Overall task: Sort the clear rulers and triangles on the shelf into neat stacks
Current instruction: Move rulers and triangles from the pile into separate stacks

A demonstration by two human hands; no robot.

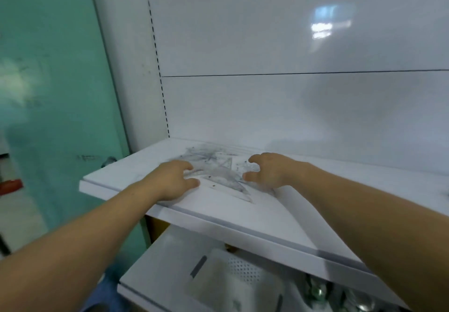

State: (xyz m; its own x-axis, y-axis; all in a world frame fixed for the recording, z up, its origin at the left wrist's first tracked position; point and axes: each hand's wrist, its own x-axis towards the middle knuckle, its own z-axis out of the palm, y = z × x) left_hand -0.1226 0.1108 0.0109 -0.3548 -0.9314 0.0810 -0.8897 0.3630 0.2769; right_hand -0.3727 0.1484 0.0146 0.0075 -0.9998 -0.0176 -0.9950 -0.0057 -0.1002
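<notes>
Left hand (173, 180) bent-fingered on the clear pile (220, 174), grip unclear, right hand (269, 171) clawed wide beside it, white shelf (243, 217)

The shelf (267, 214) is bare along its near edge and to the right of the pile of clear rulers and triangles (218, 173), so access is open from the near side and from above. The back panel (291, 112) closes the far side just behind the pile. The left hand (173, 178) and right hand (269, 169) occupy the pile's left and right flanks.
</notes>
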